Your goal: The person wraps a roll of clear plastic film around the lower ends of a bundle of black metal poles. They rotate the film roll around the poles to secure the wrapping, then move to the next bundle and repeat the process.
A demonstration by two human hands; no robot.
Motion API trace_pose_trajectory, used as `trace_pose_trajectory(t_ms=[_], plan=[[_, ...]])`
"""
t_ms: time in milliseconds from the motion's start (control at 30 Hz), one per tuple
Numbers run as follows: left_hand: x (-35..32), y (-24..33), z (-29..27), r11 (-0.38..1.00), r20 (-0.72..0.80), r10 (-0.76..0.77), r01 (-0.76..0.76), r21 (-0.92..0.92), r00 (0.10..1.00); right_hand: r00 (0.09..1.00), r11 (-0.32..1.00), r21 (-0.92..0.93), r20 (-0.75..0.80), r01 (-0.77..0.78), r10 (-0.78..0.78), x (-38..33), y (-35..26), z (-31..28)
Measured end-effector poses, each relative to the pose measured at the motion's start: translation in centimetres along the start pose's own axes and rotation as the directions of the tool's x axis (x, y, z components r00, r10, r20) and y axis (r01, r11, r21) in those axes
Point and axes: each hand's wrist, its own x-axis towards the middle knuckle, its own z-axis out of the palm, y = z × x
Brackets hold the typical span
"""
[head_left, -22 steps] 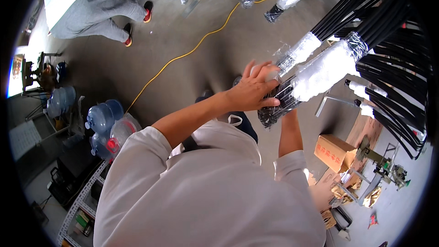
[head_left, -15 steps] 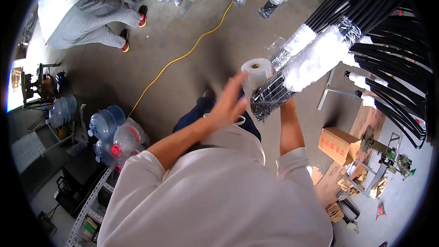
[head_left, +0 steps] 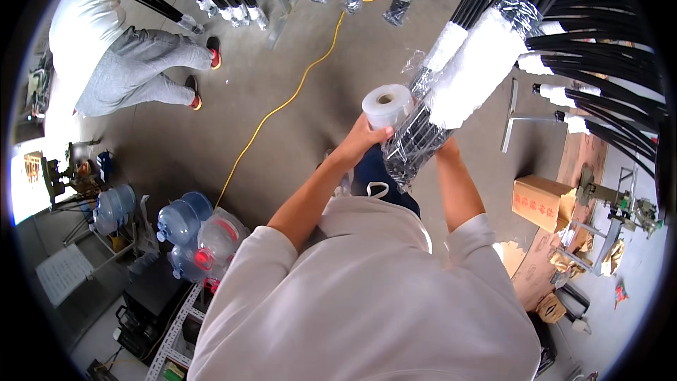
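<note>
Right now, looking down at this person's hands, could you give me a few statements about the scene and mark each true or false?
1. The left hand holds a roll of clear film. True.
2. The bundle of black rods is bare. False: clear film covers its end.
3. A yellow cable lies on the floor. True.
4. The water jugs stand at the person's right. False: they are at the left.
5. The right hand is in plain view. False: the bundle hides it.

White tape roll (head_left: 388,104), black rod bundle (head_left: 416,144), yellow cable (head_left: 282,106), grey floor (head_left: 296,42).
</note>
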Motion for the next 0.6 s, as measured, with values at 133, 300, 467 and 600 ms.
trace_pose_trajectory(t_ms=[133, 300, 467, 600], plan=[[0.6, -1.4, 0.2, 0.991, -0.073, 0.018, -0.027, -0.127, 0.997, 0.995, 0.893, -0.449, -0.095, -0.023, -0.023, -1.5, -1.7, 1.7], [1.1, -1.9, -0.1, 0.993, -0.022, 0.035, -0.038, -0.112, 0.999, 0.985, 0.996, 0.001, -0.149, 0.085, -0.084, -3.7, -3.9, 5.5], [0.7, -3.4, -1.3, 0.990, -0.037, 0.062, -0.066, -0.125, 0.997, 1.000, 0.983, 0.183, 0.001, -0.006, 0.006, -4.3, -3.9, 4.7], [-1.1, -3.7, -3.3, 0.987, -0.083, -0.041, 0.027, -0.161, 0.996, 0.965, 0.985, 0.164, -0.260, 0.051, -0.007, -3.3, -2.9, 5.4]])
